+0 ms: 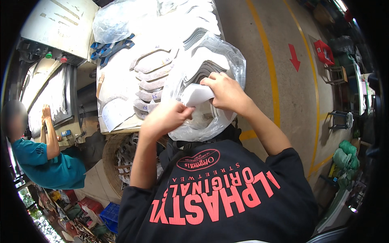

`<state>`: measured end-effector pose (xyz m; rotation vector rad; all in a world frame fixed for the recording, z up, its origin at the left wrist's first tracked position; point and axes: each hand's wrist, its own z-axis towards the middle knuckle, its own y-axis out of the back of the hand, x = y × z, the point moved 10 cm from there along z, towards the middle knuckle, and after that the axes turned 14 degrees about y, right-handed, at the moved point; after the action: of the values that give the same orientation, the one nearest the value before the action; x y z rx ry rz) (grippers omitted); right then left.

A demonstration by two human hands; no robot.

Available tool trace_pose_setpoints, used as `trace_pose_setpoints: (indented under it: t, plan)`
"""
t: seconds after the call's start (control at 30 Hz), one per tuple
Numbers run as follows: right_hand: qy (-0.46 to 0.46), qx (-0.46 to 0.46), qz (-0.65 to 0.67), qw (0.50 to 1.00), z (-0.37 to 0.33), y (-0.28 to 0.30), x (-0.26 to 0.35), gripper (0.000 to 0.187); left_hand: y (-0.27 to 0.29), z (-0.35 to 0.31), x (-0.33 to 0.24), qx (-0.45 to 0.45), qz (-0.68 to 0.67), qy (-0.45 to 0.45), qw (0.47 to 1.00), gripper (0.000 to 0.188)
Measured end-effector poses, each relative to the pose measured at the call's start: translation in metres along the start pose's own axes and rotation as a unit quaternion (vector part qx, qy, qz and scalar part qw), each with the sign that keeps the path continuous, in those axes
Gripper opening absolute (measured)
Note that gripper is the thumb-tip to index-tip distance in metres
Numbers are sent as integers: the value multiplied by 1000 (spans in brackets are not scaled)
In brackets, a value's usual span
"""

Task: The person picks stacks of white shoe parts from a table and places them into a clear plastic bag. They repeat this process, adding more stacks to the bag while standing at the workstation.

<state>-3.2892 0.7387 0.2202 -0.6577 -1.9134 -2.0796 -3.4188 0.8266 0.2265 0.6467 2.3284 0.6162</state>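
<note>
A clear plastic bag [182,131] sits open at the table's near right corner, in front of my body. Inside it rests a stack of curved, thin sheet pieces [208,67], white on top with grey edges. Nearer to me, a bent white sheet piece [196,95] is pinched at its right end by my right hand [227,91]. My left hand [172,115] is closed, its curled fingertips beside that piece's lower left edge; what they hold, if anything, is hidden.
Grey curved templates [154,75] lie in a row on the white table [121,79], left of the bag. Blue strips [111,48] and another plastic bag [111,24] lie farther back. A round woven basket [111,162] stands below. A person in teal [48,162] works at the left.
</note>
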Motion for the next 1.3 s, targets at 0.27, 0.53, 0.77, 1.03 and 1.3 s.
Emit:
trace_pose_setpoints:
  t: [0.27, 0.53, 0.77, 1.03, 1.3]
  plan:
    - [35, 99, 9, 994, 6, -8, -7, 64, 97, 39, -16, -340, -83, -88, 933, 54]
    - [-76, -41, -66, 994, 47, 28, -59, 77, 109, 165, -15, -247, -177, -69, 950, 45]
    - [-99, -68, -102, 988, 35, 15, -44, 83, 160, 73, -74, -226, -328, -140, 906, 26]
    - [-4, -177, -61, 982, -5, 46, -7, 77, 206, -21, -127, -387, -189, -317, 845, 21]
    - [47, -252, -31, 966, -45, 74, 37, 74, 211, -62, -151, -500, -71, -263, 822, 19]
